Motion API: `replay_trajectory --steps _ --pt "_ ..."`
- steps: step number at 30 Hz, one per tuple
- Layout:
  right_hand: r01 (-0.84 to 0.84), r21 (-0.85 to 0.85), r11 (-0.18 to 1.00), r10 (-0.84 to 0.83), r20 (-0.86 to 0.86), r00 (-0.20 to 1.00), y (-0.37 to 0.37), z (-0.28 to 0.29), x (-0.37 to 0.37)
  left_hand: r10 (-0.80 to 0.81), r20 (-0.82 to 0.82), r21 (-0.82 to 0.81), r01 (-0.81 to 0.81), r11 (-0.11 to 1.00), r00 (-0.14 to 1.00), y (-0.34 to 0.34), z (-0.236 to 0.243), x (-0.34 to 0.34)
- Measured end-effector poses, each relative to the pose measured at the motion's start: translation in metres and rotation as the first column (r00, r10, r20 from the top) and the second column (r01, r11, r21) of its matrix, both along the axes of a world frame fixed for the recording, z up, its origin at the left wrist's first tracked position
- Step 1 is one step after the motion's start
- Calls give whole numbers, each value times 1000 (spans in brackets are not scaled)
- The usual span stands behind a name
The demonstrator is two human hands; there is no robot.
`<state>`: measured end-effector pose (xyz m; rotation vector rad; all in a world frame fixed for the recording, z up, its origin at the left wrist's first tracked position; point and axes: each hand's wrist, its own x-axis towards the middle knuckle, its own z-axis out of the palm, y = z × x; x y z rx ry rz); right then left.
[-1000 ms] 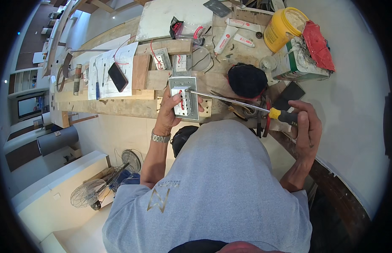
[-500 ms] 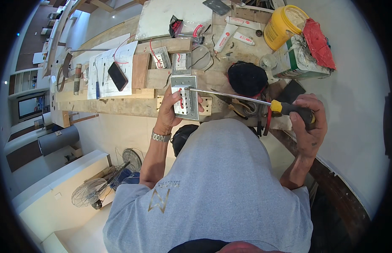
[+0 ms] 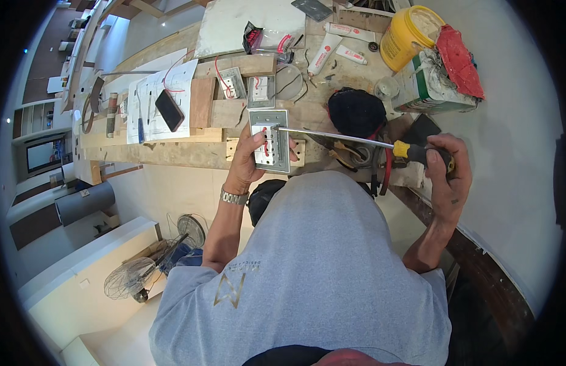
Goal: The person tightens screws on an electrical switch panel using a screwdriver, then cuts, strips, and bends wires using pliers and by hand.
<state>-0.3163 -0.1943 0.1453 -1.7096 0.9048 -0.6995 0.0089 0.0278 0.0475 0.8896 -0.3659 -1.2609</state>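
Lining up on one relation: the screwdriver runs crosswise to the socket plate. Landmark = black cloth pouch. Plate is left of the pouch and a bit nearer the person, long axis pointing roughly away from the body. Shaft passes just on the person's side of the pouch, dropping slightly toward the right hand, which sits right of and nearer than the pouch. Tip meets the upper right part of the plate's white block; can't tell if it's seated in a screw. Left hand is the nearer one to the tip.

Left hand: closed round the plate, thumb on the front, fingertips showing past the far edge. Right hand: fingers curled on the rear of the yellow-and-dark handle, not a full fist.

Plate: flat grey rectangular frame, raised white block with dark holes, short red wire looped on its face. Pliers lie just nearer than the pouch.
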Motion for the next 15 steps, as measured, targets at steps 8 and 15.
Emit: replay_trajectory --steps 8,15 --pt "-62 -150 987 83 141 987 -2 -2 5 1 -31 -9 -1 1000 1000 0 -4 -2" --pt "18 164 986 -21 15 1000 -1 0 0 23 -25 18 -23 1000 999 0 -7 -4"
